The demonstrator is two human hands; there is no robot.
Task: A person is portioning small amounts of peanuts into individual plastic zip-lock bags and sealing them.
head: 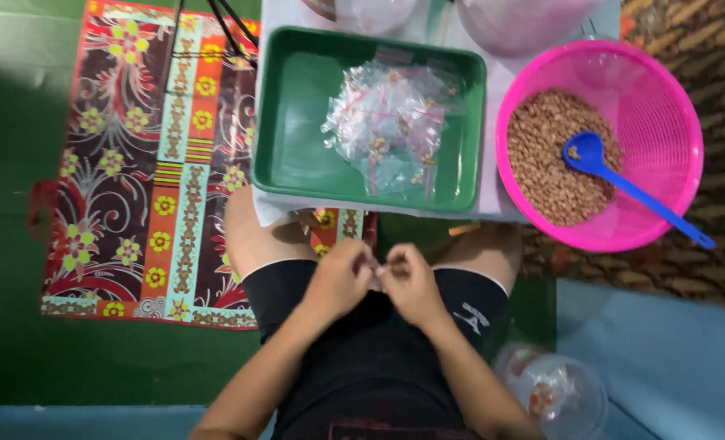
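- Hands meet over the lap of a person seated cross-legged: the left hand (342,277) and the right hand (411,281) have their fingertips pinched together on something very small between them. It looks like a small clear bag (376,267), but most of it is hidden by the fingers.
- Both hands are nearly closed, thumbs against forefingers; how firm the grip is cannot be told.
- Risk: the pinch is narrow and the plastic likely slippery, so the bag could slide out and drop onto the black shorts (362,358), scattering whatever it holds.
- Just ahead of the knees sits a green tray (297,155) holding a loose heap of filled clear bags (391,122). A knee nudging the tray could tip the heap.
- To the right, a pink basket (664,106) holds brown pellets (546,155) and a blue scoop (590,155). Its handle juts over the rim, so a passing arm could flip it and spill pellets.
- By the right thigh lies a clear lidded container (554,391).
- A patterned floral mat (151,163) lies on the left.
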